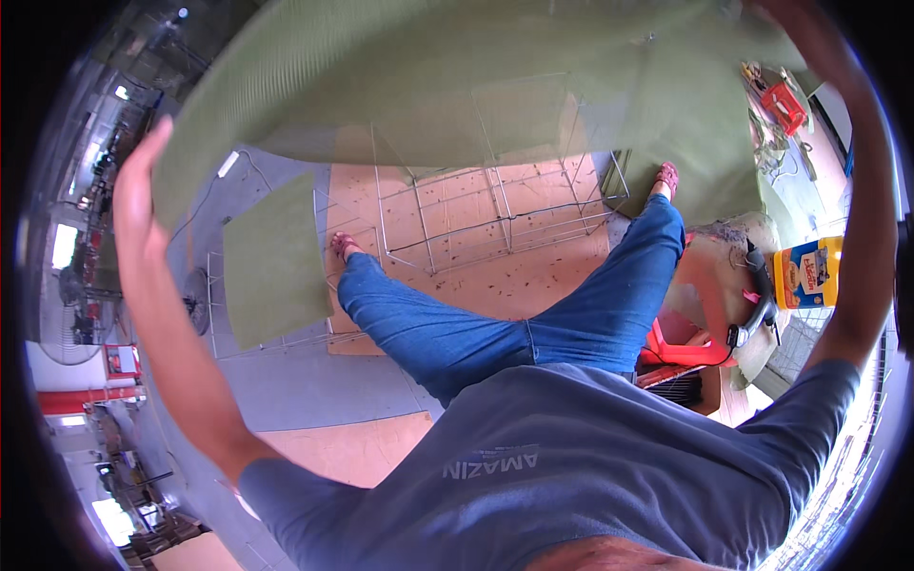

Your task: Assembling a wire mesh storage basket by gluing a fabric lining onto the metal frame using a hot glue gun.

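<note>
A large sheet of green fabric (pixel 409 86) is spread in the air in front of me, blurred by motion, with ribbed texture at its left. My raised left hand (pixel 143 186) is at the sheet's left edge, fingers against the cloth and apparently gripping it. At the upper right my right hand (pixel 819 48) reaches up beside the sheet; its fingers are smeared and partly cut off. Below the sheet, a metal wire frame (pixel 509 218) lies on brown cardboard (pixel 514 285) between my feet, its far part seen dimly through the cloth.
Another green panel (pixel 276 266) lies at left on a wire frame. At right are a red plastic stool (pixel 695 324), a black corded tool (pixel 759 285), a yellow container (pixel 807 273) and a red basket (pixel 784 108). A fan (pixel 67 324) stands far left.
</note>
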Demonstrator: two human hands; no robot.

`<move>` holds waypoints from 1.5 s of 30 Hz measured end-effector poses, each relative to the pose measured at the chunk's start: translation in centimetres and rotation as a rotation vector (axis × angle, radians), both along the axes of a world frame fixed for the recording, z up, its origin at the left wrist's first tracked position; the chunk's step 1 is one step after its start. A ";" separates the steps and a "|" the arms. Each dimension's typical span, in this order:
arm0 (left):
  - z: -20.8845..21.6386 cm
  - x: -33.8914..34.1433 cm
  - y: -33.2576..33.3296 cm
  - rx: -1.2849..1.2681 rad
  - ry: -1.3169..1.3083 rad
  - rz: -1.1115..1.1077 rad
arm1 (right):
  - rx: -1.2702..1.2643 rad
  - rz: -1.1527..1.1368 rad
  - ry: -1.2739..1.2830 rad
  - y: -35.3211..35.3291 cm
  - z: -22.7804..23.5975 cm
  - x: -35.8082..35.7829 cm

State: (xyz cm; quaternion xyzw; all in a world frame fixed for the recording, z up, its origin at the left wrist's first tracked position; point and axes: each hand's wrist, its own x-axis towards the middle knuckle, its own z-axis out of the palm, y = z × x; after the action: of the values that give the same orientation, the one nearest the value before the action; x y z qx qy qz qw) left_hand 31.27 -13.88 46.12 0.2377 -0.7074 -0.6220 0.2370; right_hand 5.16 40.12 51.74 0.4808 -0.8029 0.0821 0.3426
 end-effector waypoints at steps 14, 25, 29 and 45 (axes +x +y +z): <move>-21.5 16.3 16.0 -0.119 -1.287 -0.535 | 1.086 0.172 -1.503 2.4 -24.5 7.3; -17.7 17.4 14.0 0.136 -0.432 -0.098 | 0.229 0.343 -1.005 4.2 -18.4 4.4; -15.8 17.3 11.2 0.362 -0.192 0.120 | -0.015 0.014 -0.577 3.5 -13.7 2.0; -16.9 23.0 15.4 0.254 -0.557 -0.150 | 0.379 0.516 -0.819 8.2 -8.8 1.4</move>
State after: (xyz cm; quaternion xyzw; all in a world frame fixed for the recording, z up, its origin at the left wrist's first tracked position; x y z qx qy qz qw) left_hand 54.28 1.54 29.25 0.3737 -0.6773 -0.6322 -0.0442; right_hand 6.54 48.33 42.90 0.6451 -0.7274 0.1982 -0.1241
